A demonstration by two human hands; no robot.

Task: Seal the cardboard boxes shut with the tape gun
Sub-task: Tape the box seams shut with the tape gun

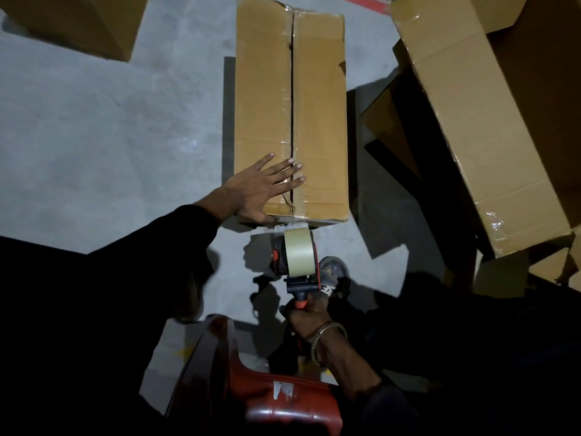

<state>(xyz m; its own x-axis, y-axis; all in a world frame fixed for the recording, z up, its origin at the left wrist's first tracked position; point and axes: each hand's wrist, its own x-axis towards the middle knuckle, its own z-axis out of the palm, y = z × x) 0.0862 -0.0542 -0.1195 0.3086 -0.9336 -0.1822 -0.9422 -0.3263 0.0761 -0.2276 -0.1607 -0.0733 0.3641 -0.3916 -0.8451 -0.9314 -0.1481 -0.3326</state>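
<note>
A long cardboard box (320,99) lies on the grey floor, its two top flaps meeting at a dark centre seam. My left hand (261,188) lies flat with spread fingers on the near end of the box, fingertips across the seam. My right hand (309,316) grips the red and black handle of the tape gun (297,262), which carries a roll of tan tape. The gun's front end sits against the near end face of the box, just below the top edge.
A big open cardboard box (465,121) lies tilted at the right, with loose flaps beside it. Another box (78,23) stands at the top left. A red plastic stool (270,401) is right below me.
</note>
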